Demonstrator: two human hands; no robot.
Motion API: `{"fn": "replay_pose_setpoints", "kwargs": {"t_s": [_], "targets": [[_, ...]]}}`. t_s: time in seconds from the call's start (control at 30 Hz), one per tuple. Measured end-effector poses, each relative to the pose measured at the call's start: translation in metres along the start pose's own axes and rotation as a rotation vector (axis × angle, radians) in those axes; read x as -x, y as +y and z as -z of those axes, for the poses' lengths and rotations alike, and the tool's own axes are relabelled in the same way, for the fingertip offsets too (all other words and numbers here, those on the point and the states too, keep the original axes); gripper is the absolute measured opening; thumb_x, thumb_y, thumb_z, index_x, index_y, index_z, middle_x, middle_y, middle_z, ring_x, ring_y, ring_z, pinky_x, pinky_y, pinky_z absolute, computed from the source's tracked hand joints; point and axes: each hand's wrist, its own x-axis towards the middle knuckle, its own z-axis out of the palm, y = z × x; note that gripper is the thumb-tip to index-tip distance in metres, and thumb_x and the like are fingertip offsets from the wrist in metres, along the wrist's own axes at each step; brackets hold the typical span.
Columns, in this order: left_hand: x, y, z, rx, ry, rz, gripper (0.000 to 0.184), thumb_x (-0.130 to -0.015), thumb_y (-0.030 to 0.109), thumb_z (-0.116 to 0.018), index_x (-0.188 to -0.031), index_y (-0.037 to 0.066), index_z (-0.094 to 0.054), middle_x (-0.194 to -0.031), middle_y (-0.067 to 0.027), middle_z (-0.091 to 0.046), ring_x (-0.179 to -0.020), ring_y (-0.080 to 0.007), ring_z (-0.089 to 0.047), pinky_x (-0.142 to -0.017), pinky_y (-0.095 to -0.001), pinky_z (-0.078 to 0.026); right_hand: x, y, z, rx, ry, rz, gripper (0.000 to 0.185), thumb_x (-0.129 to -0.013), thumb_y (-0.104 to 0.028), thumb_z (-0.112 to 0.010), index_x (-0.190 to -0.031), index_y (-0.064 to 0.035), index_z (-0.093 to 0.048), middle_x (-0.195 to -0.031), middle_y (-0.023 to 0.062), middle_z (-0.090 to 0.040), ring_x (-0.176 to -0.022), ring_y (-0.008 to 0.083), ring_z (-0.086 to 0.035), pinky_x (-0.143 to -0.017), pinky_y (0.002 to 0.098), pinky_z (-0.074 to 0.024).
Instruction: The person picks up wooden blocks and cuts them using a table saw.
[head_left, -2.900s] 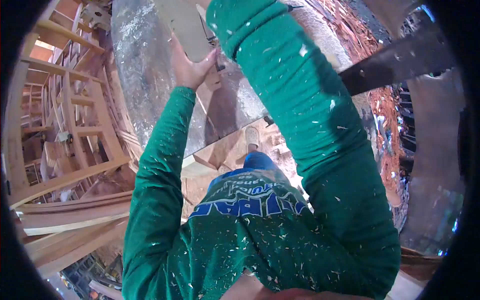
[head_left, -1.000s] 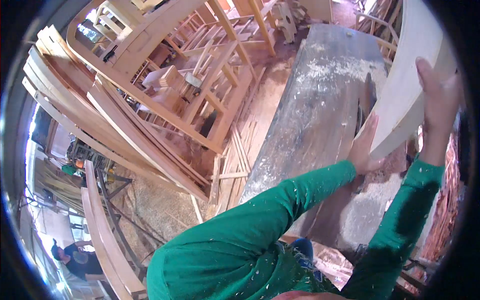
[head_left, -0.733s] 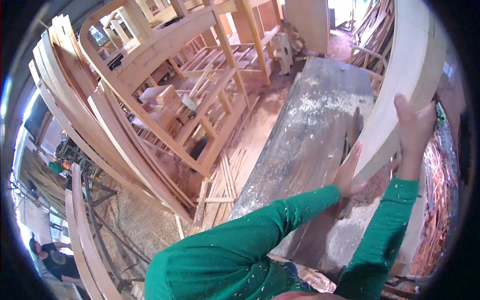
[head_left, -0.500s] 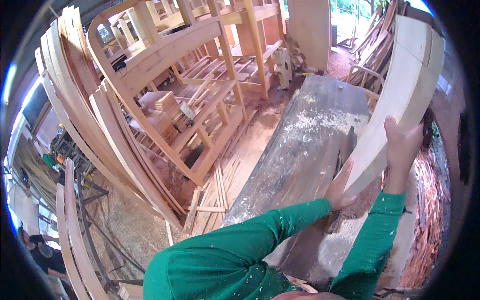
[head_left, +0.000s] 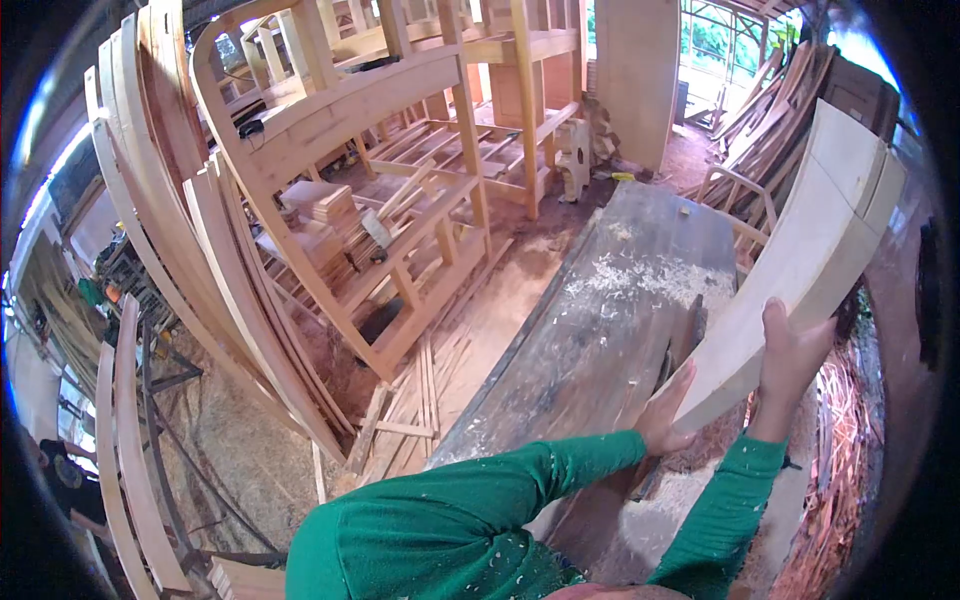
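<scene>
A thick, pale, slightly curved wooden board [head_left: 790, 255] slants up to the right over the edge of the workbench. My left hand [head_left: 668, 415] is closed around its near lower end, with the fingers partly hidden beneath it. Farther up, my right hand [head_left: 797, 348] grips the right edge, thumb resting on the upper face. A pencil-like line crosses the board near its far end. Under and beside it lies the dark, worn workbench top [head_left: 580, 330], sprinkled with pale wood shavings [head_left: 665, 275].
Tall curved planks [head_left: 190, 250] lean at the left. Behind the bench stands a large wooden frame [head_left: 350, 115] with stacked blocks [head_left: 320, 200] inside. Scrap strips [head_left: 770, 130] are piled at the back right, and reddish shavings [head_left: 835, 480] heap at the right. A person [head_left: 75, 485] is at far left.
The board's far end has dropped lower in view, and both hands have shifted slightly down and left with it. The background sits a little differently as my head view moved.
</scene>
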Motion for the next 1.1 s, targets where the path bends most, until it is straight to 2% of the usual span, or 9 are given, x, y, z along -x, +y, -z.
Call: {"fn": "replay_pose_setpoints", "kwargs": {"t_s": [0.47, 0.57, 0.6, 0.67, 0.7, 0.77, 0.83, 0.97, 1.1], "targets": [[-0.007, -0.015, -0.003, 0.007, -0.015, -0.013, 0.125, -0.067, 0.019, -0.082, -0.165, 0.004, -0.006, -0.17, -0.0248, -0.012, -0.156, -0.0397, -0.019, -0.127, -0.0421, -0.022, -0.001, 0.001, -0.007, 0.046, 0.055, -0.051, 0.059, -0.084, -0.007, -0.076, -0.133, 0.0096, -0.049, -0.123, 0.0196, -0.063, -0.11, 0.0267, -0.063, -0.101, 0.0377, -0.0481], [-0.013, -0.017, -0.001, -0.012, -0.054, 0.006, 0.125, -0.069, 0.02, -0.083, -0.165, 0.004, -0.004, -0.17, -0.0252, -0.011, -0.157, -0.0386, -0.019, -0.127, -0.0433, -0.021, -0.003, 0.01, -0.008, -0.048, 0.011, -0.071, 0.06, -0.084, -0.008, -0.077, -0.135, 0.0086, -0.049, -0.124, 0.0191, -0.063, -0.111, 0.0272, -0.063, -0.101, 0.0382, -0.0481], [-0.015, -0.01, 0.0, 0.385, -0.128, 0.189, 0.121, -0.074, 0.037, -0.082, -0.165, 0.005, -0.008, -0.17, -0.0205, -0.015, -0.156, -0.0366, -0.021, -0.125, -0.0421, -0.025, -0.006, 0.017, -0.005, -0.138, 0.02, -0.058, 0.06, -0.084, -0.008, -0.077, -0.135, 0.008, -0.049, -0.123, 0.0182, -0.063, -0.111, 0.0267, -0.063, -0.101, 0.0382, -0.0482], [-0.025, 0.011, 0.014, 0.48, -0.161, 0.372, 0.129, -0.076, 0.061, -0.081, -0.164, 0.003, -0.007, -0.169, -0.0196, -0.02, -0.155, -0.0369, -0.024, -0.124, -0.0414, -0.026, -0.007, 0.017, 0.0, -0.072, -0.007, -0.011, 0.061, -0.083, -0.009, -0.079, -0.134, 0.0069, -0.051, -0.121, 0.0161, -0.064, -0.109, 0.0246, -0.064, -0.098, 0.0377, -0.0493], [-0.024, 0.006, 0.009, 0.175, -0.145, 0.329, 0.138, -0.072, 0.069, -0.082, -0.164, 0.001, -0.003, -0.167, -0.0233, -0.021, -0.154, -0.0394, -0.024, -0.125, -0.0418, -0.024, -0.007, 0.015, -0.003, -0.016, -0.025, 0.035, 0.061, -0.083, -0.009, -0.08, -0.134, 0.0063, -0.052, -0.12, 0.0151, -0.065, -0.108, 0.0235, -0.064, -0.097, 0.0374, -0.0499], [-0.02, -0.022, -0.007, 0.112, -0.191, 0.291, 0.14, -0.066, 0.051, -0.084, -0.163, -0.001, 0.003, -0.168, -0.0293, -0.015, -0.156, -0.039, -0.019, -0.127, -0.042, -0.019, -0.016, 0.02, -0.006, 0.019, -0.046, 0.065, 0.054, -0.081, -0.01, -0.081, -0.127, 0.0075, -0.059, -0.113, 0.0132, -0.07, -0.101, 0.0223, -0.068, -0.091, 0.0363, -0.0532], [-0.027, -0.023, -0.008, 0.232, -0.126, 0.27, 0.129, -0.063, 0.025, -0.078, -0.163, -0.002, -0.001, -0.167, -0.0313, -0.017, -0.154, -0.0413, -0.025, -0.125, -0.0428, -0.025, -0.018, 0.027, -0.007, 0.027, -0.064, 0.092, 0.054, -0.081, -0.011, -0.081, -0.127, 0.0074, -0.059, -0.112, 0.0133, -0.07, -0.101, 0.0225, -0.068, -0.09, 0.0363, -0.0532], [-0.033, -0.046, -0.018, -0.035, 0.018, -0.062, 0.122, -0.065, 0.02, -0.079, -0.162, -0.003, -0.009, -0.165, -0.0318, -0.022, -0.152, -0.0434, -0.031, -0.122, -0.0436, -0.032, -0.001, 0.031, 0.001, 0.037, -0.109, 0.076, 0.053, -0.081, -0.011, -0.081, -0.126, 0.0072, -0.06, -0.112, 0.0136, -0.07, -0.1, 0.0227, -0.068, -0.09, 0.0365, -0.0534], [-0.025, -0.06, -0.023, -0.068, -0.018, 0.053, 0.121, -0.067, 0.024, -0.08, -0.161, -0.005, -0.01, -0.164, -0.0322, -0.024, -0.151, -0.044, -0.032, -0.121, -0.045, -0.033, 0.025, 0.035, 0.023, 0.072, -0.145, 0.009, 0.052, -0.081, -0.012, -0.081, -0.126, 0.0071, -0.06, -0.112, 0.0139, -0.07, -0.1, 0.023, -0.068, -0.09, 0.0366, -0.0535]]}}
